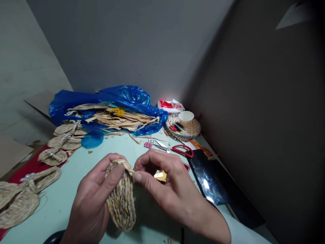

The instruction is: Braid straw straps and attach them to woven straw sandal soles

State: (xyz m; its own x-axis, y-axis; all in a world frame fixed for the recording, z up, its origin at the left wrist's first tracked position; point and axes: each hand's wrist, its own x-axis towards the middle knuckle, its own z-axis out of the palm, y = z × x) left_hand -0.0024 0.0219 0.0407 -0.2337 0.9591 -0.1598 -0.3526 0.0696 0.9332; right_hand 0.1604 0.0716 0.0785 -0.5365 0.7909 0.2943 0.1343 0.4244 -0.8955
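A small woven straw sole (121, 203), made of braided rows, is held up off the table in front of me. My left hand (93, 196) grips its upper left part, with the thumb lying over the top edge. At the sole's upper right edge, my right hand (165, 186) pinches the end of a pale straw strip (130, 170) between thumb and forefinger. Behind the right hand lie red-handled scissors (175, 148). A small yellow item (160, 175) shows partly beneath that hand.
A blue plastic bag (127, 91) with a bundle of straw strips (122, 120) lies at the back. Several woven straw slippers (54, 156) with pearl-like beads line the left. A shallow basket (195, 130), a white bowl (186, 117) and a dark glossy panel (207, 176) are at right.
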